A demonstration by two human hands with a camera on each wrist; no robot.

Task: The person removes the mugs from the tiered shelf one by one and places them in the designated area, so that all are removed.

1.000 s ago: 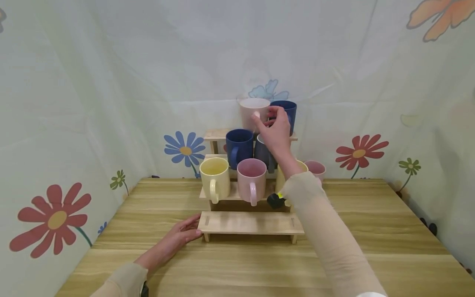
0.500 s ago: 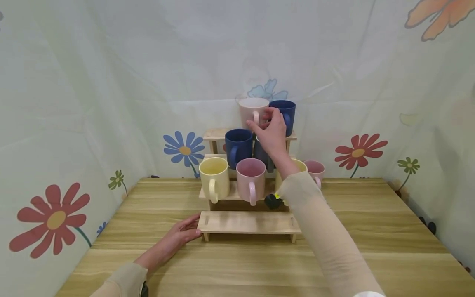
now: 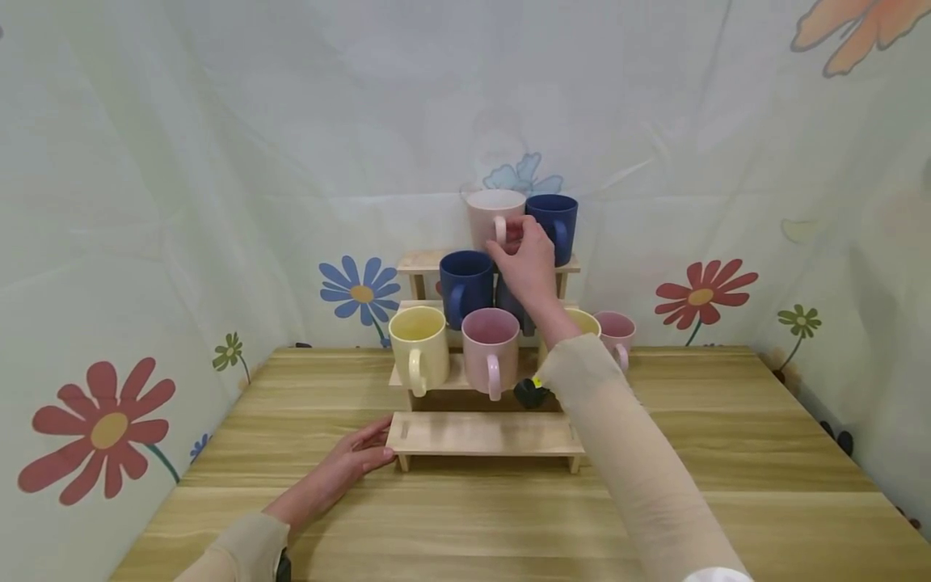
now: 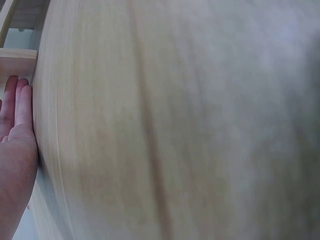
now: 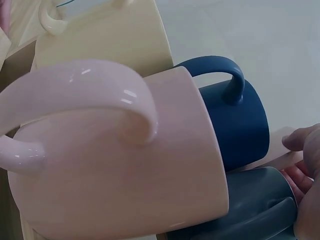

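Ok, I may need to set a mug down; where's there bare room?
The lowest shelf is bare, with the left hand at its left end. The top shelf has room left of the pale pink mug. The tabletop is bare between the left hand and the curtain. Crowded: around the right hand, with mugs beside and below.

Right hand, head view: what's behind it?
Behind the right hand: a dark grey mug, left part showing, inside hidden. It also covers the lower right of the pale pink mug and lower left of the navy mug on the top shelf.
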